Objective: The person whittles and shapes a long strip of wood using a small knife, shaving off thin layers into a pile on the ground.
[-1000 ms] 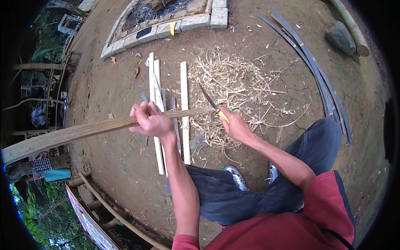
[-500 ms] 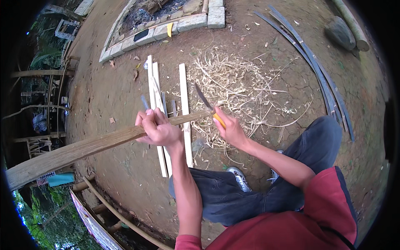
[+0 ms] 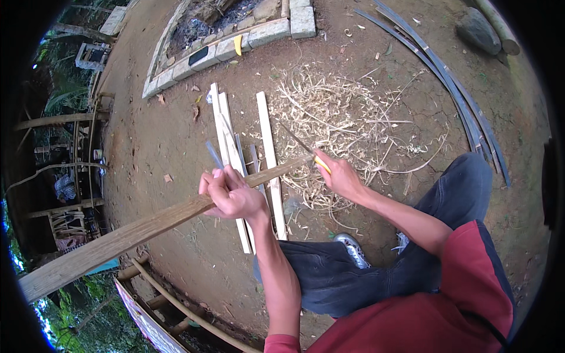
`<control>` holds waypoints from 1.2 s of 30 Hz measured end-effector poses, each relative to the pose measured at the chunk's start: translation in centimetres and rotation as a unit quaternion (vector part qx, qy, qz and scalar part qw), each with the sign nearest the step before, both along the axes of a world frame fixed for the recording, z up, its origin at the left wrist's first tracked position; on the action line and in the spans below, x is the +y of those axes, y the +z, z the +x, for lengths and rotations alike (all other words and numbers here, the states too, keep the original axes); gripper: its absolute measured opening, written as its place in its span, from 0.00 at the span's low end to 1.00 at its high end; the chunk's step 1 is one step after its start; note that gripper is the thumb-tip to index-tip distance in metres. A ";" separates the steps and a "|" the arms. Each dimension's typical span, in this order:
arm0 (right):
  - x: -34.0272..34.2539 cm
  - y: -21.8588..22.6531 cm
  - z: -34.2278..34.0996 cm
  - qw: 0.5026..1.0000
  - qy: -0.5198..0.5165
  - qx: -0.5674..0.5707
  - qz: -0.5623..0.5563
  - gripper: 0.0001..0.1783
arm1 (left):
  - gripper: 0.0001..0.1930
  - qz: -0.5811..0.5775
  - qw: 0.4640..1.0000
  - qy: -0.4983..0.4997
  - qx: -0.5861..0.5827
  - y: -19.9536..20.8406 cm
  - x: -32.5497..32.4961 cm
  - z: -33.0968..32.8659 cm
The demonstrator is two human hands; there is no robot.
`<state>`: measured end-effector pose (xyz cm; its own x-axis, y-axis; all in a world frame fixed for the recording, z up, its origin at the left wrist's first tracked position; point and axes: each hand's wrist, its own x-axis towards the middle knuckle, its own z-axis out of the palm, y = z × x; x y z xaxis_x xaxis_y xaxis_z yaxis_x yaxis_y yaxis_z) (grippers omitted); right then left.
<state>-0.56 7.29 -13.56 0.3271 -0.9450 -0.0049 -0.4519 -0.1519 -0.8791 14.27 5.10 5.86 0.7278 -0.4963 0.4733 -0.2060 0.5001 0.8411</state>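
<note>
A long brown wooden strip (image 3: 135, 230) slants across in front of me, from the lower left to its far end near my right hand. Around its middle, my left hand (image 3: 235, 197) is closed with curled fingers. My right hand (image 3: 344, 178) grips the yellow handle of a knife (image 3: 321, 164) beside the strip's far end. The thin dark blade points up and left, seen nearly edge-on. Beneath the strip, pale planed slats (image 3: 268, 138) lie on the ground. A heap of curly wood shavings (image 3: 329, 112) spreads beyond the knife.
Long dark strips (image 3: 450, 82) curve along the ground at the right, near a grey rock (image 3: 478, 30) and a log (image 3: 500, 29). Stone blocks (image 3: 268, 35) edge an ash pit at the back, bearing a black flat rectangle (image 3: 198, 56) and a yellow curved object (image 3: 238, 45).
The whole view has shifted slightly. The knife has turned, so its blade looks thinner and more edge-on. Both hands keep their holds.
</note>
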 end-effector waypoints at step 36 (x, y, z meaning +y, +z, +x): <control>0.1 -2.4 -1.2 0.996 0.069 0.024 0.057 0.24 | 0.14 0.000 0.998 -0.065 0.012 -0.3 -0.5 0.1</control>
<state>-1.81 7.42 -16.01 0.4507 -0.8833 -0.1288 -0.4760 -0.1157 -0.8718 14.42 4.65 5.52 0.6682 -0.5876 0.4563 -0.1189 0.5212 0.8451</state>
